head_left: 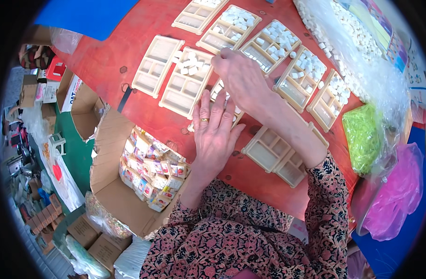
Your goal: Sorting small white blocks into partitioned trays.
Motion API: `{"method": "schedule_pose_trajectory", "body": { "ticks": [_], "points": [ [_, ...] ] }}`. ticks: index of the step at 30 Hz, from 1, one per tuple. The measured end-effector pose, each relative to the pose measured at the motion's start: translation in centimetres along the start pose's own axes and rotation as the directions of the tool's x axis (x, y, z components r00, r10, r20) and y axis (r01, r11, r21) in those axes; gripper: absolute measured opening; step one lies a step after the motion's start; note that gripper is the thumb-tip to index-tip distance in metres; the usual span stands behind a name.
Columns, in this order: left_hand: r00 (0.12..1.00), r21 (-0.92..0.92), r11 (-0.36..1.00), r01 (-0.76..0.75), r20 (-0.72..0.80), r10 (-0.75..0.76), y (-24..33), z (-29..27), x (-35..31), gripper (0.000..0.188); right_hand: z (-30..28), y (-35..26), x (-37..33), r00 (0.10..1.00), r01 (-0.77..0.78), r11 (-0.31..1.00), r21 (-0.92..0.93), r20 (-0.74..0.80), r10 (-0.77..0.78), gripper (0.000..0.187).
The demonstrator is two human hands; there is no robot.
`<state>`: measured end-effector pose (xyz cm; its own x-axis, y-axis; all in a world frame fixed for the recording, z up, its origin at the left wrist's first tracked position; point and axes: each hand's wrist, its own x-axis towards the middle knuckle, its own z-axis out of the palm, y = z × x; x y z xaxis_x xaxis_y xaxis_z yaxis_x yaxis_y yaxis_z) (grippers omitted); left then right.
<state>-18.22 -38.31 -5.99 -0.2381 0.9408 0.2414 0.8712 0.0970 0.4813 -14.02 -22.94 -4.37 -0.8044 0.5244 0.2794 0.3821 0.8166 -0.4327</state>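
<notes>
My left hand [215, 130] lies over a small cream compartment tray [217, 88], fingers stretched out and a ring on one of them. Much of that tray is hidden beneath my hands. Just above it my right hand [243, 79] is curled, its fingertips pointing down and away; what they hold, if anything, is hidden. To the left stands another cream tray [175, 90] with white cube-like pieces [192, 65] heaped in its upper compartment. Beyond my right hand, another divided tray [248, 58] has similar white pieces in it.
More cream trays [154, 65] stand on the red table [143, 118], several with white cubes. A large heap of white cubes [350, 76] lies in clear plastic at the right, near green [362, 137] and pink bags [394, 190]. At lower left, a cardboard box [110, 172] contains small wrapped packets.
</notes>
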Motion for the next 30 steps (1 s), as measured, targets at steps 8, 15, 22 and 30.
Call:
{"method": "schedule_pose_trajectory", "body": {
  "ticks": [8,15,22,30],
  "points": [
    [1.0,-0.009,1.0,-0.01,0.008,0.01,-0.9,-0.8,-0.3,0.056,0.1,-0.6,0.6,0.998,-0.058,0.996,0.075,-0.006,0.058,0.007],
    [1.0,0.001,1.0,-0.017,0.0,0.017,-0.8,-1.1,-0.4,0.055,0.3,-0.3,1.3,0.996,0.086,0.996,0.026,-0.024,-0.086,0.007],
    [1.0,-0.004,1.0,-0.017,-0.007,0.017,-0.7,-1.8,-1.0,0.053,-4.0,0.2,0.3,0.998,-0.05,0.963,0.265,0.037,0.042,0.003],
    [1.0,-0.01,1.0,-0.025,-0.015,0.025,-0.9,-1.4,-1.3,0.053,-1.9,-0.4,-1.7,0.998,0.029,0.984,0.176,0.043,-0.037,0.003]
  ]
}}
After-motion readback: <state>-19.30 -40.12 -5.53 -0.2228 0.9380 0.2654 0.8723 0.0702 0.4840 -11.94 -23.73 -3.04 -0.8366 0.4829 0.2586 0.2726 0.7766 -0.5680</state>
